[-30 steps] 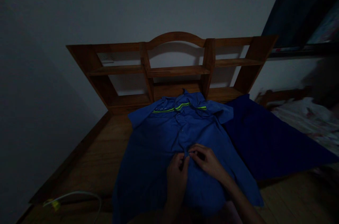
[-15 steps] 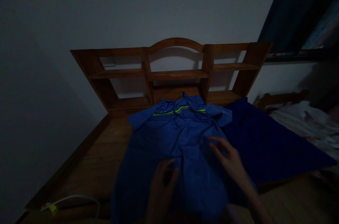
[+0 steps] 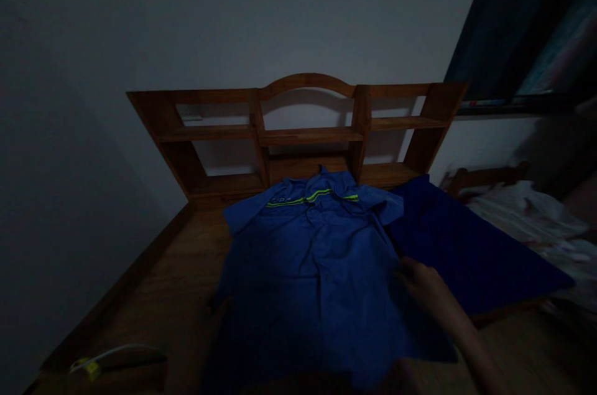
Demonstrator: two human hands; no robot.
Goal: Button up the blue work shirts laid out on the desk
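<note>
A blue short-sleeved button-front shirt [image 3: 298, 283] lies spread out front side up, its collar toward the wooden headboard. A yellow-green stripe and pale lettering cross its chest. My left hand [image 3: 203, 326], very dark, is at the shirt's left side edge, thumb and fingers apart. By the right side edge, my right hand [image 3: 424, 286] has loosely bent fingers over the cloth, casting a shadow there. Both hands look open, though dimness and blur hide whether the fingertips touch the fabric. Some of the shirt's lower part is lost in darkness.
A wooden headboard with open shelves [image 3: 308, 137] stands against the wall behind the shirt. Dark blue cloth [image 3: 466, 258] lies to the right. White fabric [image 3: 532, 214] is heaped farther right. A pale cord with a yellow piece [image 3: 88, 369] lies at the lower left.
My hands have moved apart, from over the middle of the shirt out to its two sides. The shirt stays spread in place; the view has shifted slightly.
</note>
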